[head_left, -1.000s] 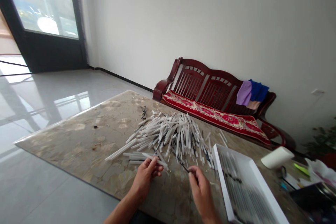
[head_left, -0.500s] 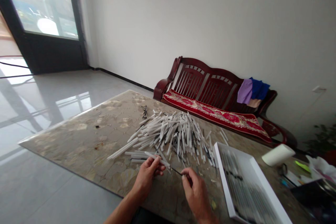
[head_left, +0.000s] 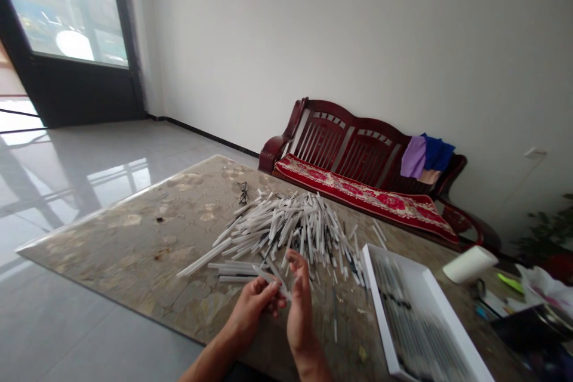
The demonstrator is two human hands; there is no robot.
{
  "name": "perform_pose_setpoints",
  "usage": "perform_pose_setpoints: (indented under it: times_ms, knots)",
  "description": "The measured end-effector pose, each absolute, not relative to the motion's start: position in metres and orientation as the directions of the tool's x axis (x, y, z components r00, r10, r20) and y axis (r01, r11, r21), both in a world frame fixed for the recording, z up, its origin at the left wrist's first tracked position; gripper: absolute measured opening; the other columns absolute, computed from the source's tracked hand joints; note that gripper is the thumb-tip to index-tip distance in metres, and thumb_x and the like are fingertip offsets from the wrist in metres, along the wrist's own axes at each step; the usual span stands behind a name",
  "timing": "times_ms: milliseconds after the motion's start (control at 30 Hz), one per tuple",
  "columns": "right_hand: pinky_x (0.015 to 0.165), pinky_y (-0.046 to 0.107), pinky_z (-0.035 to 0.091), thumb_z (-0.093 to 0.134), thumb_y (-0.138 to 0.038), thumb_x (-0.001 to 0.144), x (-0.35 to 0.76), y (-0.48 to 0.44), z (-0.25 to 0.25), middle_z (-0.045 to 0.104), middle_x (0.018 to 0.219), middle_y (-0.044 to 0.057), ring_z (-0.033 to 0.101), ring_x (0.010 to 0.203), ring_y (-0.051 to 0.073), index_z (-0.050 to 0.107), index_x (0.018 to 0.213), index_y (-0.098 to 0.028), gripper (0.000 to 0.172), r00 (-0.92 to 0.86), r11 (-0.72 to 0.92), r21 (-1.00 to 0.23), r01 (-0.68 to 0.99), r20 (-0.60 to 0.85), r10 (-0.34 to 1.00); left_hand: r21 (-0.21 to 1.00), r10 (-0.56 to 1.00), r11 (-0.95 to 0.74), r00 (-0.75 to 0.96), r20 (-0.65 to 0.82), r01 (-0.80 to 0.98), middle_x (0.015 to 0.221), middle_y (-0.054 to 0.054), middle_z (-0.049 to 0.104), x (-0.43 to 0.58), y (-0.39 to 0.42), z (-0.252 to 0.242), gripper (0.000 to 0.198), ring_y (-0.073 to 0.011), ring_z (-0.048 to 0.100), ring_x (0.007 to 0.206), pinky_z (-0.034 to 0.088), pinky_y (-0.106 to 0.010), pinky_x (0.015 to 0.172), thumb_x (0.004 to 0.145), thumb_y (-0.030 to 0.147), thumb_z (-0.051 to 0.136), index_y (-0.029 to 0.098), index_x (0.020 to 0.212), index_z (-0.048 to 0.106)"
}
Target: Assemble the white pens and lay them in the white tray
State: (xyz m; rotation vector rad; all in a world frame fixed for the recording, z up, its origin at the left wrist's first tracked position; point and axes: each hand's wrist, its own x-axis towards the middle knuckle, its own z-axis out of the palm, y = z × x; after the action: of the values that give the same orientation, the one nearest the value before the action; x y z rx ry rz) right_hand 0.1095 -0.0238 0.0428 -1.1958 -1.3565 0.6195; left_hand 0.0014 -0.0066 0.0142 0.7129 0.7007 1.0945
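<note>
My left hand (head_left: pixel 256 305) is closed in a pinch around a thin white tube (head_left: pixel 267 276), which slants down to the right. Beside it, my right hand (head_left: pixel 299 304) is upright with its fingers stretched out and nothing visible in them. Its palm faces the end of the tube; whether it touches is unclear. Several white tubes (head_left: pixel 237 267) lie in a small bundle left of my left hand. Behind both hands spreads a heap of white and dark thin tubes (head_left: pixel 290 224). A thin dark and pale stick (head_left: pixel 335 316) lies right of my right hand.
A white box (head_left: pixel 441 292) holding rows of thin sticks stands at the right. Beyond it are a white roll (head_left: pixel 470 264) and a dark cylindrical container (head_left: pixel 523 325). Glasses (head_left: pixel 243 192) lie behind the heap on the table (head_left: pixel 129 233). A wooden bench (head_left: pixel 358 149) stands behind.
My right hand has let go of a thin dark stick, moved left beside my left hand and opened. A thin stick now lies on the table to the right. The left hand keeps its tube.
</note>
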Motion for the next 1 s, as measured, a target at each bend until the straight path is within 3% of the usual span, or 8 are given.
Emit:
perform_pose_setpoints:
  times_ms: [100, 167, 267, 367, 600, 767, 1000]
  knots:
    - [0.088, 0.033, 0.050, 0.029, -0.053, 0.097, 0.143, -0.002, 0.040, 0.063, 0.126, 0.011, 0.061, 0.112, 0.022, 0.058, 0.123, -0.020, 0.051, 0.313, 0.174, -0.958, 0.227, 0.241, 0.918, 0.744, 0.940, 0.337, 0.244, -0.237, -0.576, 0.060, 0.000, 0.066, -0.001, -0.005, 0.013, 0.044, -0.0114, 0.060, 0.052, 0.044, -0.018, 0.044, 0.060, 0.049, 0.085, 0.015, 0.079, 0.065]
    - [0.078, 0.031, 0.052, 0.043, -0.048, 0.091, 0.183, 0.014, 0.039, 0.071, 0.109, 0.013, 0.066, 0.098, 0.024, 0.065, 0.112, -0.015, 0.045, 0.438, 0.005, -0.913, 0.407, 0.200, 0.876, 0.706, 0.937, 0.348, 0.214, -0.275, -0.617, 0.061, 0.000, 0.066, -0.002, -0.004, 0.014, 0.047, -0.0107, 0.060, 0.054, 0.045, -0.018, 0.045, 0.056, 0.048, 0.088, 0.015, 0.079, 0.065]
    - [0.083, 0.028, 0.049, 0.042, -0.028, 0.088, 0.240, 0.037, 0.040, 0.073, 0.106, 0.011, 0.067, 0.100, 0.022, 0.071, 0.106, -0.015, 0.036, 0.460, -0.261, -0.582, 0.770, 0.222, 0.860, 0.659, 0.931, 0.354, 0.187, -0.313, -0.664, 0.063, 0.001, 0.065, -0.003, -0.003, 0.017, 0.049, -0.0095, 0.060, 0.056, 0.046, -0.017, 0.048, 0.050, 0.046, 0.091, 0.014, 0.079, 0.067]
    - [0.081, 0.028, 0.048, 0.048, -0.023, 0.086, 0.266, 0.053, 0.042, 0.075, 0.100, 0.011, 0.068, 0.097, 0.023, 0.074, 0.098, -0.016, 0.030, 0.433, -0.331, -0.413, 0.848, 0.182, 0.883, 0.646, 0.927, 0.363, 0.190, -0.324, -0.671, 0.063, 0.001, 0.065, -0.003, -0.003, 0.019, 0.049, -0.0094, 0.060, 0.056, 0.046, -0.017, 0.048, 0.049, 0.044, 0.093, 0.015, 0.078, 0.067]
    - [0.078, 0.029, 0.045, 0.058, -0.016, 0.083, 0.264, 0.068, 0.038, 0.073, 0.097, 0.013, 0.068, 0.097, 0.024, 0.075, 0.089, -0.018, 0.018, 0.383, -0.353, -0.240, 0.904, 0.093, 0.919, 0.657, 0.924, 0.372, 0.194, -0.330, -0.656, 0.057, 0.002, 0.063, -0.001, -0.002, 0.014, 0.049, -0.0079, 0.056, 0.052, 0.043, -0.016, 0.047, 0.049, 0.046, 0.092, 0.016, 0.078, 0.068]
    - [0.080, 0.030, 0.045, 0.058, -0.010, 0.079, 0.269, 0.071, 0.039, 0.074, 0.092, 0.012, 0.068, 0.096, 0.025, 0.074, 0.088, -0.019, 0.020, 0.384, -0.350, -0.280, 0.894, 0.073, 0.921, 0.658, 0.926, 0.368, 0.192, -0.325, -0.657, 0.058, 0.002, 0.064, -0.002, -0.002, 0.013, 0.049, -0.0083, 0.056, 0.054, 0.044, -0.016, 0.048, 0.048, 0.045, 0.093, 0.015, 0.078, 0.068]
    - [0.079, 0.029, 0.048, 0.055, -0.017, 0.078, 0.286, 0.066, 0.048, 0.075, 0.088, 0.007, 0.069, 0.091, 0.023, 0.074, 0.081, -0.021, 0.019, 0.395, -0.251, -0.570, 0.783, 0.143, 0.907, 0.652, 0.929, 0.360, 0.194, -0.314, -0.667, 0.059, 0.002, 0.064, -0.001, -0.003, 0.013, 0.049, -0.0083, 0.057, 0.054, 0.044, -0.016, 0.047, 0.048, 0.044, 0.093, 0.015, 0.079, 0.068]
